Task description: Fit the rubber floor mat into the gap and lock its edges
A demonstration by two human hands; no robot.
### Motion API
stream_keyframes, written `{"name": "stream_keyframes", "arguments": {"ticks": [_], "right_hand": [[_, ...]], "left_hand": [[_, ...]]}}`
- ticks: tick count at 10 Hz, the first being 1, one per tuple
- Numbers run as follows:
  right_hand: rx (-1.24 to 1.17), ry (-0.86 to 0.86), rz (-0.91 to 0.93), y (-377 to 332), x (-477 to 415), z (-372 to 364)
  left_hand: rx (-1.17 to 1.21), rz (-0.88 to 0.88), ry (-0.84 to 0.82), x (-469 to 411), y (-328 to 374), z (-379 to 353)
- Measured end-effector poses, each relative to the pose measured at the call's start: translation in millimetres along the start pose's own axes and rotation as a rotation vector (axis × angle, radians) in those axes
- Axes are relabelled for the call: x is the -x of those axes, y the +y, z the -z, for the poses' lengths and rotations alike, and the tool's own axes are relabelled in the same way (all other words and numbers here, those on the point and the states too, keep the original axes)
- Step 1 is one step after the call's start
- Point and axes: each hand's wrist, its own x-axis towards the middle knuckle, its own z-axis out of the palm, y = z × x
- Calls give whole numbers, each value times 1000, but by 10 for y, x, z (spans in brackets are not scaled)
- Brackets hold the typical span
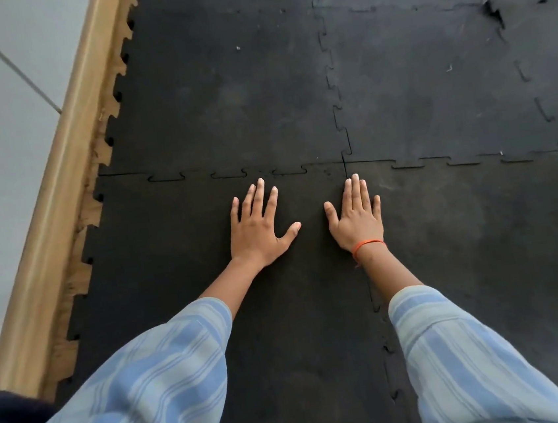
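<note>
A black rubber floor mat (172, 257) with puzzle-tooth edges lies flat in the near left spot of the floor, among other black mats. My left hand (258, 229) rests palm down on it, fingers spread, just short of its far seam (229, 174). My right hand (355, 217) also lies flat with fingers together, right over the seam that runs along the mat's right side (377, 304). Neither hand holds anything. An orange thread circles my right wrist.
Neighbouring mats (430, 92) cover the floor ahead and to the right; one has a torn spot (492, 11). A wooden skirting strip (69, 157) and pale wall run along the left, with bare wood floor showing between the mat's left teeth.
</note>
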Motion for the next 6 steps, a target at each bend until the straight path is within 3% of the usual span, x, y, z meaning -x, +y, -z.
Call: {"name": "stream_keyframes", "arguments": {"ticks": [2, 3, 5, 6], "right_hand": [[101, -62, 264, -302, -178, 75], [109, -57, 219, -422, -225, 35], [235, -432, 112, -778, -248, 601], [262, -408, 161, -964, -93, 1063]], "left_hand": [[9, 68, -146, -344, -288, 213], [30, 33, -240, -408, -361, 257], [129, 112, -653, -590, -281, 873], [80, 77, -688, -514, -109, 1412]]}}
